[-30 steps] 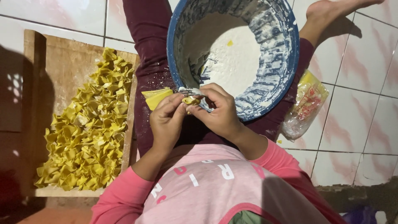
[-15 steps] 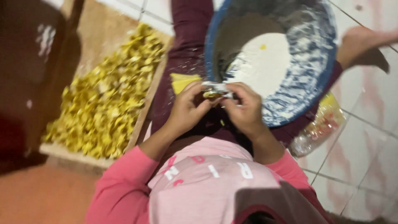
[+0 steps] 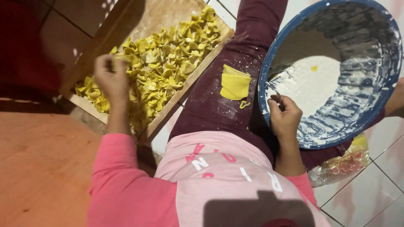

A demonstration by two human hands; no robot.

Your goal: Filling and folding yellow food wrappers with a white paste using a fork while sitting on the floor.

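My left hand [image 3: 110, 77] hovers over the folded yellow dumplings [image 3: 162, 63] on the wooden board [image 3: 168, 115], fingers curled, though I can't tell if they hold one; a careless drop near the board's edge could spill onto the floor. Yellow wrappers [image 3: 235, 84] sit on my thigh and may slide off. My right hand [image 3: 285, 120] clenches a spoon [image 3: 273, 90] at the blue basin's [image 3: 269, 67] rim. Half a second ago both hands met by the basin.

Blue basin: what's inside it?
Inside the blue basin: a white floury mass with one small yellow scrap. The right hand at the rim holds a thin utensil; its tip is unclear.
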